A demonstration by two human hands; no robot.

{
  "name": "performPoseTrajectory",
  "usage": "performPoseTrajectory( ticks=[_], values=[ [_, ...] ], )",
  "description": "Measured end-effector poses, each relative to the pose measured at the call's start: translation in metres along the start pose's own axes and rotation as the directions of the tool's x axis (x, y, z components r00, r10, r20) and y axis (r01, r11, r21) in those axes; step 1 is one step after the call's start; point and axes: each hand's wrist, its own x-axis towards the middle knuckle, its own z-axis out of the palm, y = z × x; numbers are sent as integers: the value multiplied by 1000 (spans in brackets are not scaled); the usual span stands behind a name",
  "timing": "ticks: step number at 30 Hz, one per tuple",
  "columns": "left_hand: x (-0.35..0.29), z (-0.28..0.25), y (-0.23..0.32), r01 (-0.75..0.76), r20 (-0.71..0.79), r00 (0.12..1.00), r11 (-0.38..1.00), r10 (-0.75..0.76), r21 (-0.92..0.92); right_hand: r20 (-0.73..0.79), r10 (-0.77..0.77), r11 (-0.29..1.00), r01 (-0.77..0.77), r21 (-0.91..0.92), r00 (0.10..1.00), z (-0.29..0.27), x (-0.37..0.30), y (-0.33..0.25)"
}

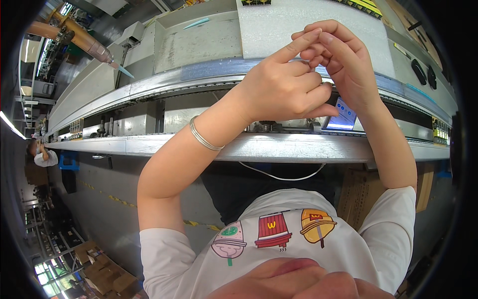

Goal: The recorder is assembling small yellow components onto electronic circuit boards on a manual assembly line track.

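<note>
In front of me, above the rail of a work line, my two hands meet at the fingertips. My left hand (pixel 288 89) has its index finger stretched up to the right fingertips. Its thumb stands apart, the other fingers are loosely bent, and nothing shows in it. My right hand (pixel 351 67) is bent over, with thumb and fingers closed around the tip of the left index finger. Whether something small is pinched there I cannot make out. Below the hands a phone with a lit screen (pixel 342 115) lies in the line's channel.
A white foam sheet (pixel 269 37) lies beyond the metal rail (pixel 164 145). Left of it is a grey metal tray (pixel 199 45) with a light-blue tapered nozzle (pixel 196 23). An amber dispensing syringe (pixel 92 45) hangs at left. Black-handled tools (pixel 419 72) lie at right.
</note>
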Motion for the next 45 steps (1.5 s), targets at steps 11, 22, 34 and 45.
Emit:
performPoseTrajectory(
  ticks=[11, 22, 34, 45],
  values=[
    [-9, 15, -1, -2, -57, 998, 1000, 1, -17, -7, -23, 999, 23, -34, 1000, -8, 1, 4],
    [-5, 8, -5, -60, 26, 998, 998, 60, -12, -96, 26, 985, -42, -169, 995, -36, 4, 20],
    [-2, 4, -7, -34, -98, 995, 995, 24, -93, -34, -7, 997, 4, -72, 999, -4, 1, 1],
    [6, -8, -7, 42, -41, 998, 998, -45, -56, 15, 24, 994, -25, 110, 1000, 11, 4, -7]
  ],
)
